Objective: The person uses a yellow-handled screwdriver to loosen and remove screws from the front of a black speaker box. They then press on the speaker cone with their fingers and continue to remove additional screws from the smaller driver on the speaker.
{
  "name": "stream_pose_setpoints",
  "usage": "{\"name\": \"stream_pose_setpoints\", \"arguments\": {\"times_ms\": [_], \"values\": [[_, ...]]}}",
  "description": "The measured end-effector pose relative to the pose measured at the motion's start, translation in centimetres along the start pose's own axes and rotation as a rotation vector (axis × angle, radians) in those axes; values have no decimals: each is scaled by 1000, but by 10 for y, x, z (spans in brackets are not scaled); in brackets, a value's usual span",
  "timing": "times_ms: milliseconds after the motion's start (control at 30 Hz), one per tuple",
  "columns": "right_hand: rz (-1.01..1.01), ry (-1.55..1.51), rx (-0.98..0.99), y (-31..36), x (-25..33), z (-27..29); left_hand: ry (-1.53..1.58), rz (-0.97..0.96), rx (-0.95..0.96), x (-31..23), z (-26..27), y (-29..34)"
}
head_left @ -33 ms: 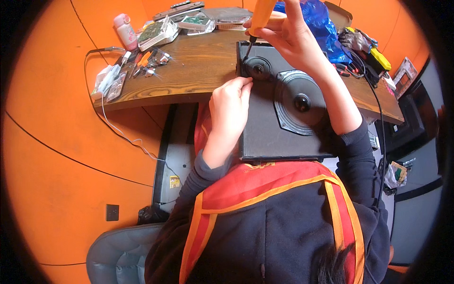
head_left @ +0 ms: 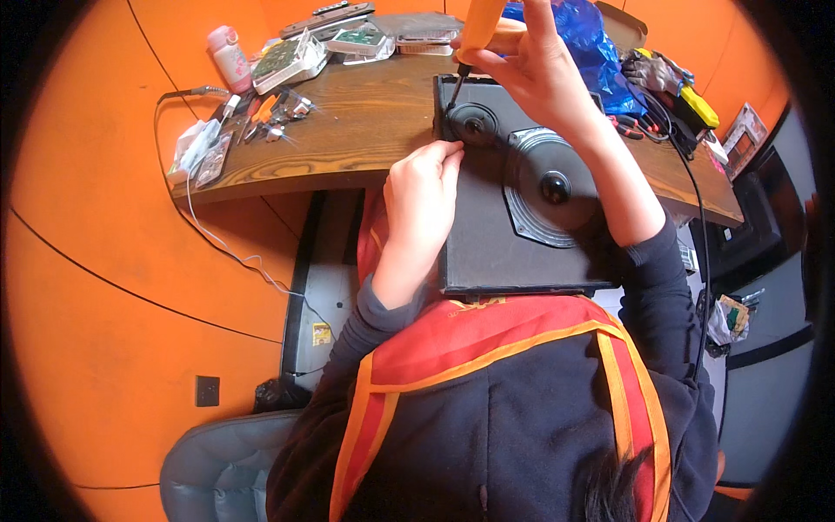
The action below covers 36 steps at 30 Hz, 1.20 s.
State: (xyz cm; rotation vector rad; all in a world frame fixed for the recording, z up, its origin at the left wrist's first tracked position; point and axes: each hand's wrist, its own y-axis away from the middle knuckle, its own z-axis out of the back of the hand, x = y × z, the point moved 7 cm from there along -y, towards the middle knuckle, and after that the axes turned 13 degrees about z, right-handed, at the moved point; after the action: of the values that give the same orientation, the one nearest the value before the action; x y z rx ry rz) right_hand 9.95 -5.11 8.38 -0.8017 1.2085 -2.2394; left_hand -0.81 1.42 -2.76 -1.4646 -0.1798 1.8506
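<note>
A black loudspeaker box (head_left: 487, 252) lies face up in front of me, its far part over the table edge. It has a small round tweeter (head_left: 474, 126) at its far left and a large woofer (head_left: 552, 187) at its right. My right hand (head_left: 539, 70) is closed around the yellow handle of a screwdriver (head_left: 480, 35). The shaft points down, its tip at the tweeter's far left rim. My left hand (head_left: 424, 187) is pinched at the tweeter's near rim; anything between its fingertips is hidden.
On the wooden table (head_left: 365, 113), circuit boards in white trays (head_left: 291, 65), a pink bottle (head_left: 230, 61) and small loose parts (head_left: 274, 113) lie at the left. A blue plastic bag (head_left: 583, 52), gloves (head_left: 657, 74) and a black cable (head_left: 696, 191) are at the right.
</note>
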Motion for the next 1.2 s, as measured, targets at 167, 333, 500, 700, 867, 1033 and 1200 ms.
{"name": "stream_pose_setpoints", "arguments": {"times_ms": [167, 333, 500, 700, 867, 1033, 1200], "values": [[125, 66, -17, 3, -9, 0, -18, 68, 25, 3, -1, 0], [133, -120, -2, 1, -9, -4, 6, 79, 37, 3, -1, -1], [-108, 61, -141, 11, -16, -1, 11, 90, 42, 4, -1, -1], [186, -123, -44, -5, -3, -1, -15, 64, 23, 1, -1, -1], [92, 229, -159, 1, 0, 3, -5, 84, 35, 3, -1, -1], [-12, 117, -64, 1, -5, 1, -12, 69, 31, 0, 0, 0], [42, -187, 63, -6, -2, -1, 16, 72, 34, 1, 0, -1]]}}
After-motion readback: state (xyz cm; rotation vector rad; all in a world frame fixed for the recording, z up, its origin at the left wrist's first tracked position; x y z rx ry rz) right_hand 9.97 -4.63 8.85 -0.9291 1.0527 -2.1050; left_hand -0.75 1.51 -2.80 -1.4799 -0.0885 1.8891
